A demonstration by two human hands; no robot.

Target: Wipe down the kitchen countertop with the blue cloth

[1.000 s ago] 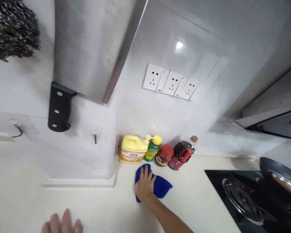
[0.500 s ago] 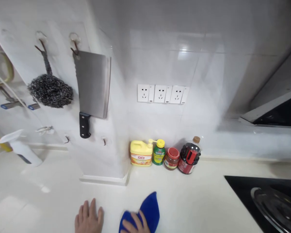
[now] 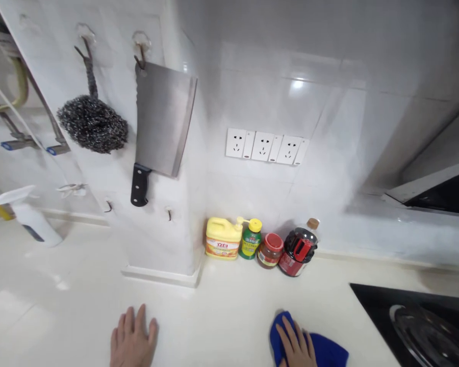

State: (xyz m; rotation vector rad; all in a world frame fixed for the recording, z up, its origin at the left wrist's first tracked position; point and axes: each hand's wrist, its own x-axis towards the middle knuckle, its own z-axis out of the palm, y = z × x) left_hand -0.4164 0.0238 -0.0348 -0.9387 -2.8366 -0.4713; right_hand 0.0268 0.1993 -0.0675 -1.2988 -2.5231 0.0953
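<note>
My left hand (image 3: 133, 339) lies flat on the pale countertop (image 3: 210, 326), fingers stretched and slightly spread, holding nothing. Over to the right, my right hand (image 3: 298, 346) presses a blue cloth (image 3: 329, 351) against the counter, its fingers laid across the fabric. One part of the cloth bunches up left of the fingers, and the rest trails out to the right. The palm and the cloth's lower edge run out of the bottom of the view.
Against the wall stand a yellow detergent jug (image 3: 224, 239), a green bottle (image 3: 250, 242), a red-lidded jar (image 3: 270, 251) and a dark bottle (image 3: 298, 250). A cleaver (image 3: 162, 120) and a steel-wool scrubber (image 3: 94, 125) hang on the pillar. At right is a black stove (image 3: 378, 300); a spray bottle (image 3: 34, 219) stands left.
My right hand has slid to the right along the counter with the blue cloth. My left hand stays flat in about the same place, and the view has tilted a little.
</note>
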